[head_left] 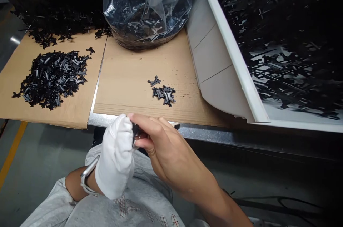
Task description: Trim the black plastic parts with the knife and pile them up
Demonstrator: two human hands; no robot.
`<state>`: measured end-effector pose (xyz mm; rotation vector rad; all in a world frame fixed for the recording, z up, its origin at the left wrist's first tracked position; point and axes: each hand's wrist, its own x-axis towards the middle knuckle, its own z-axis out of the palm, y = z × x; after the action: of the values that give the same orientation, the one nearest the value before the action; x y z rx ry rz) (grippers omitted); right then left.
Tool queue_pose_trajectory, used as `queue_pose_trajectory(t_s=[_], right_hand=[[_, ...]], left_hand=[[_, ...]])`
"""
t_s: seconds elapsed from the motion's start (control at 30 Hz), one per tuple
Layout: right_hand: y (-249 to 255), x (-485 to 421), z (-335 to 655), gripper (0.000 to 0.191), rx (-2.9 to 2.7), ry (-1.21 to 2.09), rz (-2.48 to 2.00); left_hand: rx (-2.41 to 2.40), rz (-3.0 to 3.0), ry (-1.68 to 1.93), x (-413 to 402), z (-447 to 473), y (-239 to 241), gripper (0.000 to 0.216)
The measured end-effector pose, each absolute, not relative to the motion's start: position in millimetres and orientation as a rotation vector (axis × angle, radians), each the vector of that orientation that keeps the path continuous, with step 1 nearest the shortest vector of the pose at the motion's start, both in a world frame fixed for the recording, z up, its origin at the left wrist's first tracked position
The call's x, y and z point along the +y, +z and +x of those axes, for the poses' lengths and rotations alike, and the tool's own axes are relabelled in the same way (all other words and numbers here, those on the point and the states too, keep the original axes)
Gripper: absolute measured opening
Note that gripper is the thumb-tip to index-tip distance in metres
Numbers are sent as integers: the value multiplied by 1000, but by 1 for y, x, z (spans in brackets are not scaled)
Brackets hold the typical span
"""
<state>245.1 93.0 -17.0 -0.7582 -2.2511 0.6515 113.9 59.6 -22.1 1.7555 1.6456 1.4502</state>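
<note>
My left hand [115, 155] wears a white glove and is closed, its fingers curled out of my sight. Bare, my right hand [160, 143] meets it in front of my body, with thumb and forefinger pinching at a small black plastic part [135, 131] between the hands. Most of that part is covered by fingers and glove. A dark-tipped object [176, 126] peeks out behind my right hand; its kind cannot be made out. Just beyond the hands, a few black plastic parts [163, 93] lie in a small heap on the cardboard [128, 87].
A large pile of black parts [53, 77] lies on the left cardboard, with more heaped behind. At the back stands a clear plastic bag [147, 16] of parts. To the right, a white-walled bin [233, 48] holds black parts. A metal edge [206, 134] borders the table.
</note>
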Motion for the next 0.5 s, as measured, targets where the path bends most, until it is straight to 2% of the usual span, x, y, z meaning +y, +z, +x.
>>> queue_pose_trajectory(t_s=[0.23,0.5], right_hand=[[-20,91,244,27,-2205,737,-750],[-21,91,242,28,-2156,794,-737]], left_hand=[[1782,2051,1415,59,110,-22,25],[1759,2065,1425,62,108,-24,27]])
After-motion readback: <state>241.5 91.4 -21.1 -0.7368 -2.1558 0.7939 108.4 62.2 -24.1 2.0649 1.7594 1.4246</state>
